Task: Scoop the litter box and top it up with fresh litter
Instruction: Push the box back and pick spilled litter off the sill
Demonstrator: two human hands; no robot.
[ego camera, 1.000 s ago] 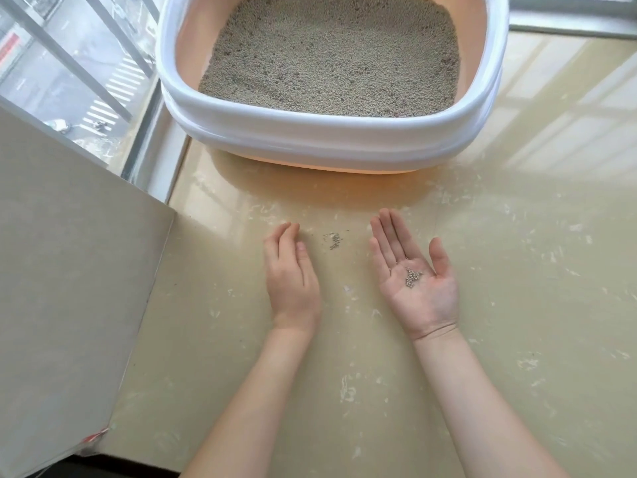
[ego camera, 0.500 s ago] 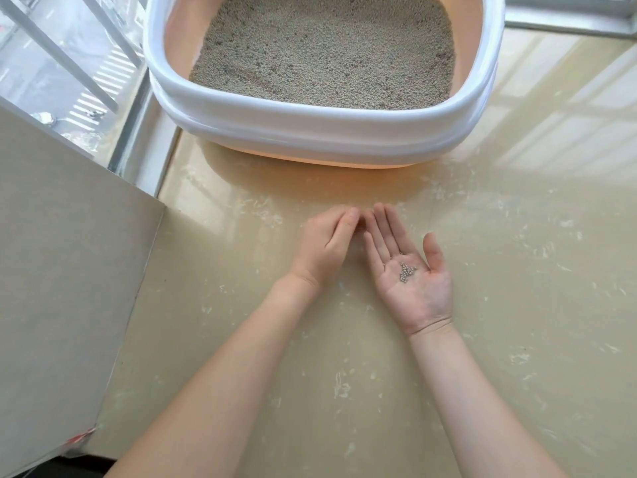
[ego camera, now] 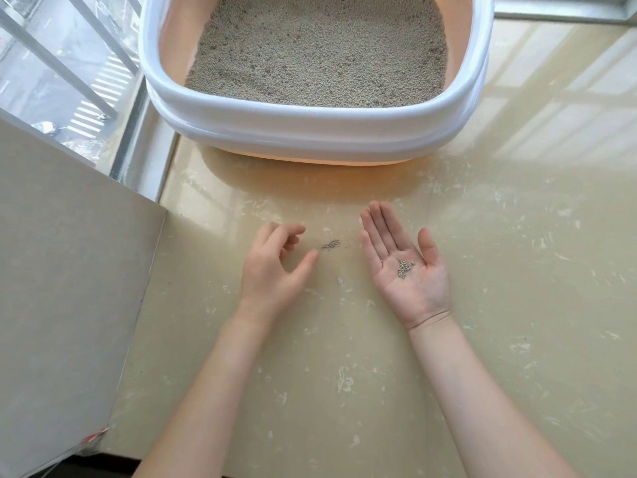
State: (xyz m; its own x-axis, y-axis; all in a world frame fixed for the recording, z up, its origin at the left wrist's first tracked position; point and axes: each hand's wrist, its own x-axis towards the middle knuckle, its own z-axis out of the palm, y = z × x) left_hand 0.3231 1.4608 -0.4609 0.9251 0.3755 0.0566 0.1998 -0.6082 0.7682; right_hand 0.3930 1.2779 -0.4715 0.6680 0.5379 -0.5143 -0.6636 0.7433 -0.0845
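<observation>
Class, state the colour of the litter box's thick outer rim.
White, over a peach inner wall: the plastic litter box's rim, clearest in the head view.

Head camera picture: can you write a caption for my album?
Left hand reaches for spilled litter; right hand cups collected grains by the litter box.

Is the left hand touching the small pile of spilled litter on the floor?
Apart. The head view shows bare floor between the left hand, fingers loosely curled, and the spilled litter.

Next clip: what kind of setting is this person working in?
Most likely a home, on the floor by a high-up window or enclosed balcony. A litter box filled with litter sits on glossy beige floor tiles, and the window at left looks down onto a street.
</observation>
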